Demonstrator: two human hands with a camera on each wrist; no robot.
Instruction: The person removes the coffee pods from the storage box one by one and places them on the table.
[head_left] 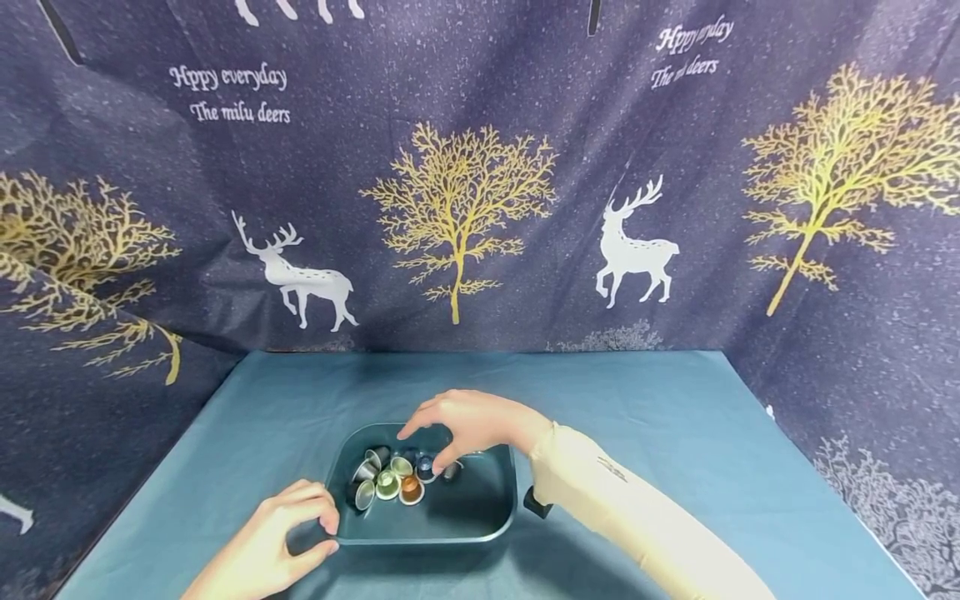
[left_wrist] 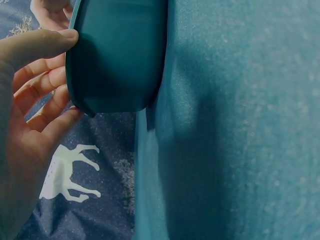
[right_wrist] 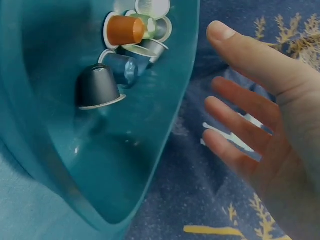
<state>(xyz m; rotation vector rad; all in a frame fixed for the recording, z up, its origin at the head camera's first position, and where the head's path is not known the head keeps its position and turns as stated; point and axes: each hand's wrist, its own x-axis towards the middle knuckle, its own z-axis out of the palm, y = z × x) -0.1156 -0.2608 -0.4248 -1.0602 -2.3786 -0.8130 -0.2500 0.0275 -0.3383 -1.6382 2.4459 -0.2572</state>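
Observation:
A dark teal plastic bin [head_left: 465,533] holds several coffee capsules, bunched in its left half. Among them are an orange capsule [right_wrist: 125,30], a green capsule [head_left: 387,483], a dark blue capsule [head_left: 425,467] and a black capsule [right_wrist: 97,87]. At the bin's front left corner, my left hand [head_left: 281,533] holds the rim between thumb and fingers. My right hand [head_left: 468,425] hovers over the far side of the bin, thumb and fingers spread apart around nothing. In the right wrist view, that hand [right_wrist: 265,115] is apart from the capsules.
The bin stands on a table with a blue-teal cloth [head_left: 637,392]. Behind it hangs a dark blue curtain [head_left: 525,83] printed with white deer and golden trees. A small black object [head_left: 537,503] shows under the right wrist.

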